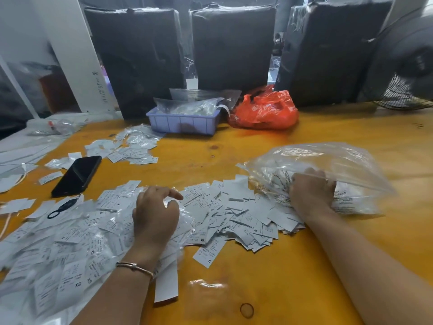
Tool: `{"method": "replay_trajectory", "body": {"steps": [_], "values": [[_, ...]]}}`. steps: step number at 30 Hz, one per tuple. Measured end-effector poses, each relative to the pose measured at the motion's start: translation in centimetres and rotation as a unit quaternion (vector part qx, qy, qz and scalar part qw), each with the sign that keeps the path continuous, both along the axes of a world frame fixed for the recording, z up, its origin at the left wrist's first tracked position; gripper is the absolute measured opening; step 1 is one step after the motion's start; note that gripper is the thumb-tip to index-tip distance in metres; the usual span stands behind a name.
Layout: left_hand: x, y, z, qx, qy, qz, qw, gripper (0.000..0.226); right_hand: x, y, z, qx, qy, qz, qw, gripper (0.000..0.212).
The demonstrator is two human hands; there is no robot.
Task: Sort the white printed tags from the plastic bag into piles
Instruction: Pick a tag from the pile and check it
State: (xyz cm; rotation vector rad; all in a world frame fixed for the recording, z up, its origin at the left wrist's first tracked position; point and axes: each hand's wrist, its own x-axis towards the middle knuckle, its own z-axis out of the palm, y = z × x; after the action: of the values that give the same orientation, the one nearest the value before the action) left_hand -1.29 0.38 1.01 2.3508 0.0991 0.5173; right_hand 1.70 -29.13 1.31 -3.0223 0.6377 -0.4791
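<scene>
A wide heap of white printed tags [234, 214] with size letters (XS, S, XL) covers the near part of the orange table [293, 266]. My left hand [155, 214] rests on the heap's left side, over crinkled clear plastic, with relaxed fingers and the index finger stretched out. A clear plastic bag [332, 165] with more tags inside lies on its side at the right. My right hand [311, 191] is inside its mouth, fingers curled down around a bunch of tags; the fingertips are hidden.
A black phone [77, 174] lies at the left, with a black ring strap [61, 207] beside it. A smaller tag pile [131, 148] sits behind. A purple tray [185, 123] holding clear packets, and an orange bag [264, 109], stand at the back before black wrapped bundles [232, 45]. A fan [407, 66] stands far right.
</scene>
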Motion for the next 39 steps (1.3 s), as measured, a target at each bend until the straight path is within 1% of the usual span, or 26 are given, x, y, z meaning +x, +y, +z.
{"method": "replay_trajectory", "body": {"steps": [3, 7, 10, 13, 15, 17, 19, 21, 22, 24, 26, 28, 30, 31, 32, 33, 34, 36, 37, 38, 39], "values": [[-0.2, -0.4, 0.0, -0.024, -0.008, -0.024, 0.999, 0.030, 0.5, -0.2, -0.1, 0.001, -0.007, 0.014, 1.000, 0.024], [-0.5, -0.9, 0.2, -0.034, -0.014, -0.048, 0.998, 0.029, 0.5, -0.6, -0.6, -0.013, -0.044, 0.013, 0.999, 0.022], [-0.6, -1.4, 1.7, -0.052, -0.051, -0.090, 0.993, 0.028, 0.2, -1.1, -1.0, -0.006, -0.083, 0.017, 0.996, 0.024], [-1.1, -1.7, 4.6, -0.091, -0.106, -0.153, 0.978, 0.031, -0.1, -1.1, -1.0, -0.004, -0.045, 0.015, 0.999, 0.030], [-1.1, -1.6, 6.2, -0.128, -0.113, -0.182, 0.968, 0.028, -0.2, -0.9, -0.9, -0.019, -0.040, 0.009, 0.999, 0.028], [-0.8, -1.3, 7.3, -0.197, -0.093, -0.201, 0.955, 0.024, -0.3, -0.7, -0.6, -0.012, -0.060, 0.005, 0.998, 0.026], [-0.5, -0.8, 7.8, -0.267, -0.067, -0.215, 0.937, 0.025, -0.2, -0.5, -0.4, 0.016, -0.091, 0.010, 0.996, 0.024], [-0.2, -0.3, 7.5, -0.299, -0.045, -0.216, 0.929, 0.030, -0.1, -0.5, -0.4, 0.058, -0.124, 0.025, 0.990, 0.019], [-0.2, -0.2, 7.0, -0.281, -0.042, -0.211, 0.935, 0.029, -0.2, -0.4, -0.2, 0.092, -0.143, 0.027, 0.985, 0.015], [-0.5, -0.2, 5.6, -0.197, -0.037, -0.207, 0.958, 0.028, -0.4, -0.4, -0.2, 0.129, -0.163, 0.038, 0.977, 0.010], [-0.6, -0.4, 4.2, -0.128, -0.028, -0.215, 0.968, 0.026, -0.8, 0.2, -0.2, 0.117, -0.173, 0.065, 0.976, 0.015], [-0.4, -0.5, 3.5, -0.116, -0.024, -0.217, 0.969, 0.025, -1.3, 1.4, 0.3, 0.150, -0.186, 0.095, 0.966, 0.021], [-0.3, -0.6, 3.3, -0.134, -0.029, -0.213, 0.967, 0.024, -1.7, 2.7, 0.9, 0.146, -0.197, 0.138, 0.960, 0.021], [-0.3, -0.6, 3.2, -0.140, -0.031, -0.210, 0.967, 0.024, -1.8, 3.4, 1.2, 0.163, -0.198, 0.160, 0.953, 0.022], [-0.4, -0.5, 3.0, -0.141, -0.032, -0.207, 0.968, 0.023, -1.9, 4.1, 1.5, 0.203, -0.194, 0.183, 0.942, 0.025], [-0.5, -0.5, 2.8, -0.137, -0.031, -0.206, 0.968, 0.022, -2.0, 4.7, 1.9, 0.265, -0.182, 0.209, 0.924, 0.025], [-0.6, -0.6, 2.5, -0.134, -0.028, -0.210, 0.968, 0.020, -2.1, 5.4, 2.3, 0.346, -0.164, 0.238, 0.892, 0.021], [-0.8, -0.8, 2.0, -0.129, -0.017, -0.235, 0.963, 0.024, -2.5, 6.6, 2.7, 0.509, -0.101, 0.281, 0.807, 0.011], [-1.0, -0.9, 1.8, -0.122, -0.010, -0.250, 0.960, 0.032, -2.8, 6.9, 2.7, 0.555, -0.066, 0.301, 0.773, 0.013], [-1.0, -1.1, 1.6, -0.114, -0.002, -0.264, 0.958, 0.043, -3.1, 7.1, 2.4, 0.577, -0.033, 0.324, 0.749, 0.016], [-1.1, -1.2, 1.5, -0.113, 0.009, -0.277, 0.954, 0.054, -3.4, 7.3, 2.0, 0.584, -0.009, 0.346, 0.734, 0.017]]}}
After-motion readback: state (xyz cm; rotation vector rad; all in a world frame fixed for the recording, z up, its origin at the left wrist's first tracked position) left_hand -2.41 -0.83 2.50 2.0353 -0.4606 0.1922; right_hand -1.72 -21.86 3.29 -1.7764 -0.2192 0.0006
